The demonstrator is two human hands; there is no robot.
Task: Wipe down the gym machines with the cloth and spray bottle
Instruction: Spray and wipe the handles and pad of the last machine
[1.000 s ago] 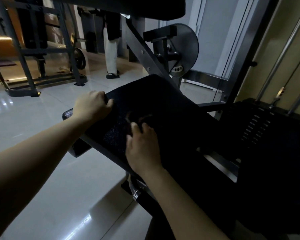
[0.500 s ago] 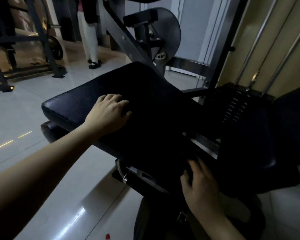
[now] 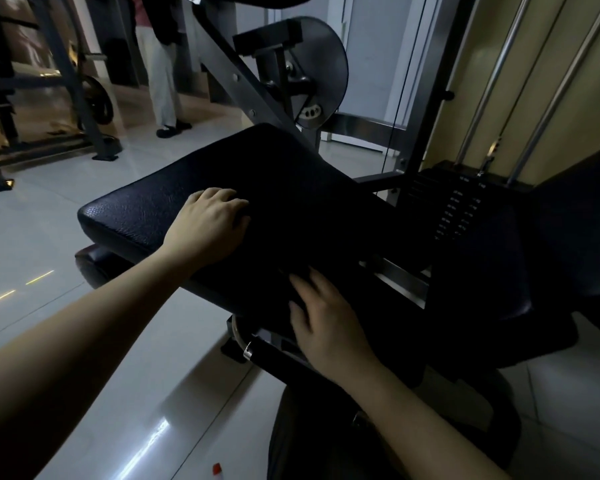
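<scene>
Left hand (image 3: 208,225) is lying palm-down on the pad (image 3: 129,216), fingers loosely bent, and I'm not seeing anything pinched in them. Right hand (image 3: 326,320) is sitting at about 4 o'clock from it, fingers straight and fanned out, pressing on the pad's near edge. So both are touching the pad.

Cloth: honestly I'm not making it out. Everything past the left fingertips is going black, so it might be lying under either hand, can't tell. Spray bottle isn't showing either.

What the next swipe is hanging on, I'm guessing: the pad is running roughly 9 to 3, and its grainy bare end is lying at 9 o'clock from the left hand, well apart from the right. So left is the nearer hand for that end, while right is sitting closer to the weight stack (image 3: 458,216) side at 3.
</scene>
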